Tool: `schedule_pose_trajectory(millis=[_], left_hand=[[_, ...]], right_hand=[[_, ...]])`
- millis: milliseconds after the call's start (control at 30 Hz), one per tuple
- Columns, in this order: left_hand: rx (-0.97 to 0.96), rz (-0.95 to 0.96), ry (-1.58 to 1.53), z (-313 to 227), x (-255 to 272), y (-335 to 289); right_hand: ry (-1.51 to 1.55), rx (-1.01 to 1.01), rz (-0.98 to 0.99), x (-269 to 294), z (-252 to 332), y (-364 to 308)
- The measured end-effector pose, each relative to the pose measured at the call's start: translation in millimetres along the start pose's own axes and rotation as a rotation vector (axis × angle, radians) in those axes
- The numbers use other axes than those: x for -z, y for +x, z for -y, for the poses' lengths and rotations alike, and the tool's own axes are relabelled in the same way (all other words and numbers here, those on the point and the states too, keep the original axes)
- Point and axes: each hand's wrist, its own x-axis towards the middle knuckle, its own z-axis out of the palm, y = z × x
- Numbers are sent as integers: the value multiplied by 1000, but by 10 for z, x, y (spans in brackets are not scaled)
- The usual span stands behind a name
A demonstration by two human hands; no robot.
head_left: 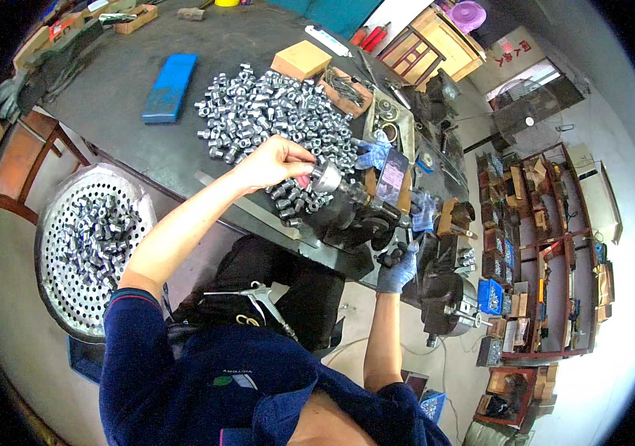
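Observation:
My bare left hand (273, 162) is at the round metal chuck (325, 177) of a small bench machine (358, 219). Its fingers are pinched together at the chuck's open end, and they hide whatever is between them. A large heap of shiny metal fittings (258, 111) lies on the dark workbench (120, 93), just beyond that hand. To the right, my right hand (398, 269) wears a blue-grey glove. Its fingers are wrapped round a dark handle (390, 257) at the machine's near side.
A perforated metal bowl (48, 249) with more fittings stands at left. On the bench are a blue box (170, 89), a yellow block (301, 59) and a phone (392, 177) near a blue glove (372, 152). An air gun (258, 293) lies by my lap. Shelving (566, 260) stands right.

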Motion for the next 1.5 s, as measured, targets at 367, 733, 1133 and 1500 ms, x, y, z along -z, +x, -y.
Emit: schedule_pose_trajectory(millis=[367,733,1133,1500], left_hand=[[101,-28,-6,-72,-71,-48],[11,66,33,-105,-29,21],[-280,-37,623,-131,-73,-89],[-210,-50,545,-134,-128,-92]], right_hand=[[41,77,126,117,-243,345],[-70,28,41,169,32,78],[130,143,190,-817,692,401],[-374,235,91,-201,-374,1056]])
